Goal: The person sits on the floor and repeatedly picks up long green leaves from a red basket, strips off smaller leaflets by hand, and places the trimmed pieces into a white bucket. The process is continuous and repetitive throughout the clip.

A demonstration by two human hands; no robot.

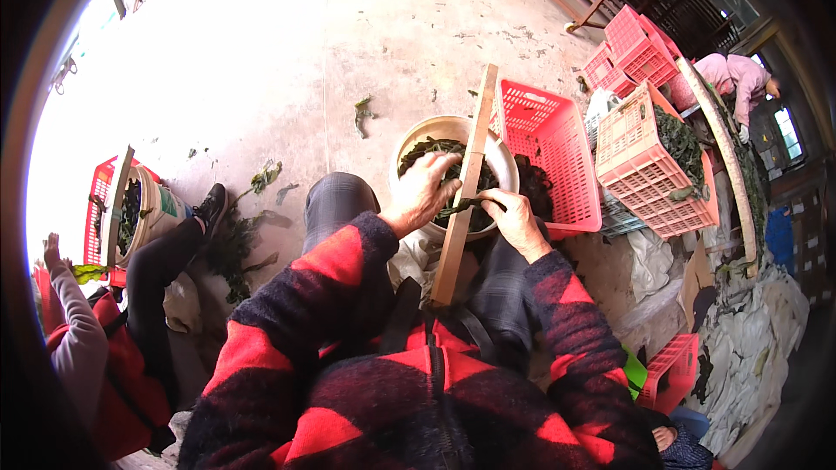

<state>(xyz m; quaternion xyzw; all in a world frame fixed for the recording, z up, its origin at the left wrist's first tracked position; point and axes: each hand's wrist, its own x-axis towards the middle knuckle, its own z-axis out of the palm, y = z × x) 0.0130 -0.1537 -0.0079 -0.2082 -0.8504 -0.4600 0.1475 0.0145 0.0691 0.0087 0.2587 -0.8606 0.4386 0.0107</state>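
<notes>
A wooden bar (479,128) lies across the top of a white bucket (507,170) between my knees. Dark green leafy strips, apparently seaweed, fill the bucket (439,145). My right hand (516,217) pinches one end of a narrow, folded green strip (465,205), which crosses the bar. On the bar's other side, my left hand (426,190) hovers over the bucket with thumb and fingers apart. Its fingertips are close to the bar, and I see nothing held in it.
A red plastic crate (555,137) stands right of the bucket, holding some dark leaves. Farther right, a peach crate (646,163) of greens is stacked. At left, a seated person (98,346) has another bucket (153,209). Fallen leaves (235,254) litter the floor; another person (741,81) bends at upper right.
</notes>
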